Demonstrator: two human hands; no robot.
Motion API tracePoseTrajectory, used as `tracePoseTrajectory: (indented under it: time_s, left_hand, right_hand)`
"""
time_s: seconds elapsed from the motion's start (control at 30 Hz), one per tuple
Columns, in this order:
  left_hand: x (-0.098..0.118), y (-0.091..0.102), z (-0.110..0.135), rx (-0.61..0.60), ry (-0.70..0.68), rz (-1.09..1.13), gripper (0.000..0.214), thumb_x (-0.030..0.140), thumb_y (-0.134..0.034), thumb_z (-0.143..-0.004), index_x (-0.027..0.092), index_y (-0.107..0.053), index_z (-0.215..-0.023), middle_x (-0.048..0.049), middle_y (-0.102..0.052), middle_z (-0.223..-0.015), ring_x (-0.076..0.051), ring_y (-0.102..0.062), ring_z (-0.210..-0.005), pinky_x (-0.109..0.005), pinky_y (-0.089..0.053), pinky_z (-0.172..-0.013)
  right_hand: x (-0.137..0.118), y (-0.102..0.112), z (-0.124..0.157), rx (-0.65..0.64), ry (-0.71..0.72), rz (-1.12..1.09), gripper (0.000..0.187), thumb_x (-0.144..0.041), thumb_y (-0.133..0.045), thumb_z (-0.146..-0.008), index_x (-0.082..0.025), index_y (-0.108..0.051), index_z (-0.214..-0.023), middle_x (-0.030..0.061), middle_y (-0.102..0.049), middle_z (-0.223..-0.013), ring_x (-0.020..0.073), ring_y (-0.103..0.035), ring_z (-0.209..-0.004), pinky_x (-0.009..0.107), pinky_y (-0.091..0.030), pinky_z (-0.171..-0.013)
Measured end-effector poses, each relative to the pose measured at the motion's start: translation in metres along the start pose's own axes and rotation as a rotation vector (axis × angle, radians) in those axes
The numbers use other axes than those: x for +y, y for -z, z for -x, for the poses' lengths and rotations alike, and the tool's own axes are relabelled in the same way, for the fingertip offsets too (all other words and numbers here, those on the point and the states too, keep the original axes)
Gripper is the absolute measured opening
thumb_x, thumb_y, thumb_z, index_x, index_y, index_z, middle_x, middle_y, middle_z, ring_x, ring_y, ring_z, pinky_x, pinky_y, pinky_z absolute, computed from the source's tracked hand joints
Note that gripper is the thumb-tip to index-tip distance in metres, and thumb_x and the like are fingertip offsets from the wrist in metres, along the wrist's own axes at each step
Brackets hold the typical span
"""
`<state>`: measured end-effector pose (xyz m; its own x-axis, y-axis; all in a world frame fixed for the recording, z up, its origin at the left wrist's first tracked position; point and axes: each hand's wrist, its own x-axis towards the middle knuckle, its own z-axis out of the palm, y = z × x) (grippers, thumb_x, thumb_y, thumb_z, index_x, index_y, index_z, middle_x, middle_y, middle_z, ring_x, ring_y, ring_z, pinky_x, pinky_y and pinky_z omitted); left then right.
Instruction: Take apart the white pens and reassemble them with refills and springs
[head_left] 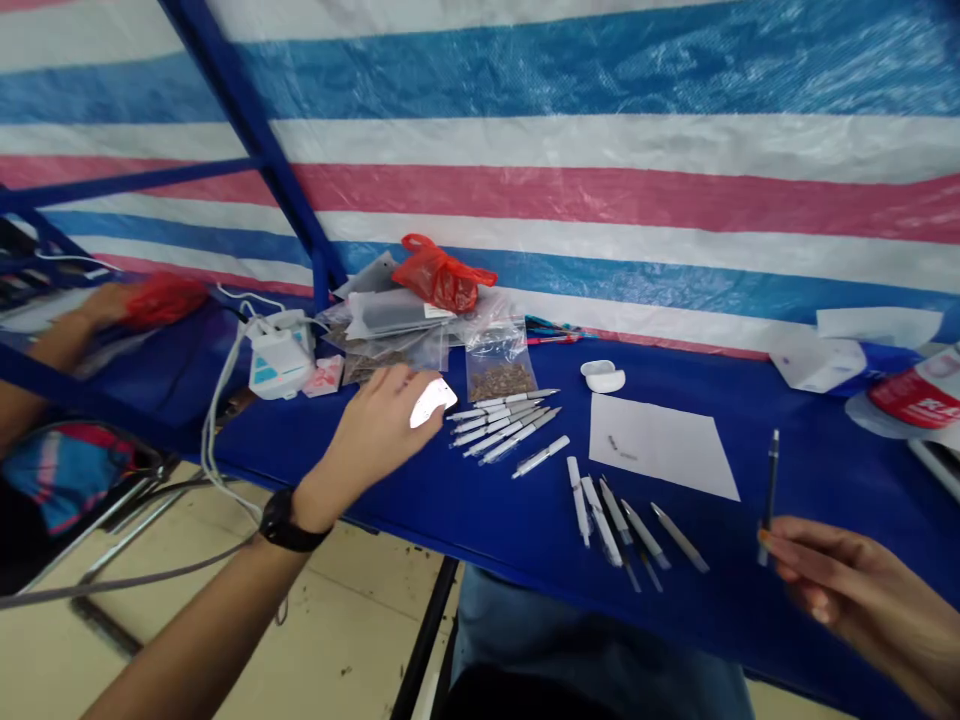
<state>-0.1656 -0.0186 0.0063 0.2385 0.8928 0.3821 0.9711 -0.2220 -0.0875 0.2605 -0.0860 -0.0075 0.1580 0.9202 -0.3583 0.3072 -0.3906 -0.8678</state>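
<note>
My left hand (386, 415) reaches across the blue table (825, 480) and closes its fingers on a small white object (433, 401), just left of a bundle of white pens (502, 424). My right hand (832, 575) sits at the lower right and pinches a dark pen (770, 490) that points upward. Several more white pens (615, 520) lie in a row near the front edge. A white sheet of paper (656, 445) lies between the two hands.
Clear plastic bags of small brown parts (499, 365), a red plastic bag (442, 275) and a white charger with cables (277, 360) sit at the back left. A white earbud case (604, 376) lies near the paper. Another person's arm (67, 335) is at far left.
</note>
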Motion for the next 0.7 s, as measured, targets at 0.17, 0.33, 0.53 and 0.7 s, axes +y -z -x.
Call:
tracePoseTrajectory:
  time_s: [0.17, 0.33, 0.53, 0.7]
  left_hand:
    - [-0.020, -0.007, 0.002, -0.279, 0.095, -0.080, 0.059, 0.038, -0.058, -0.093, 0.022, -0.048, -0.149, -0.0170, -0.065, -0.131, -0.038, -0.062, -0.118, -0.045, -0.053, -0.089]
    - [-0.013, -0.013, -0.004, -0.303, 0.108, -0.090, 0.060, 0.039, -0.057, -0.093, 0.022, -0.047, -0.150, -0.0170, -0.070, -0.122, -0.036, -0.066, -0.115, -0.042, -0.053, -0.090]
    - [-0.022, -0.018, -0.009, -0.318, 0.064, -0.056, 0.063, 0.043, -0.055, -0.092, 0.021, -0.045, -0.150, -0.0152, -0.069, -0.123, -0.035, -0.065, -0.116, -0.044, -0.052, -0.096]
    - [-0.025, -0.023, -0.009, -0.283, 0.045, -0.017, 0.057, 0.042, -0.055, -0.091, 0.023, -0.052, -0.144, -0.0124, -0.070, -0.113, -0.034, -0.065, -0.114, -0.042, -0.052, -0.098]
  right_hand:
    - [0.028, 0.005, 0.002, -0.038, -0.082, -0.151, 0.025, -0.059, -0.083, -0.060, -0.037, -0.074, -0.063, 0.0106, -0.062, -0.065, 0.0194, -0.051, -0.043, 0.041, -0.050, -0.044]
    - [0.037, 0.005, 0.007, -0.022, -0.059, -0.160, 0.028, -0.064, -0.078, -0.063, -0.037, -0.074, -0.061, 0.0104, -0.059, -0.062, 0.0207, -0.049, -0.042, 0.043, -0.047, -0.042]
    - [0.046, 0.006, -0.002, 0.037, -0.134, -0.255, 0.029, -0.052, -0.090, -0.043, -0.031, -0.077, -0.059, 0.0067, -0.063, -0.059, 0.0183, -0.048, -0.041, 0.037, -0.047, -0.038]
    - [0.027, -0.007, 0.004, 0.060, -0.116, -0.279, 0.032, -0.052, -0.092, -0.035, -0.029, -0.077, -0.052, 0.0059, -0.064, -0.057, 0.0142, -0.044, -0.040, 0.031, -0.045, -0.034]
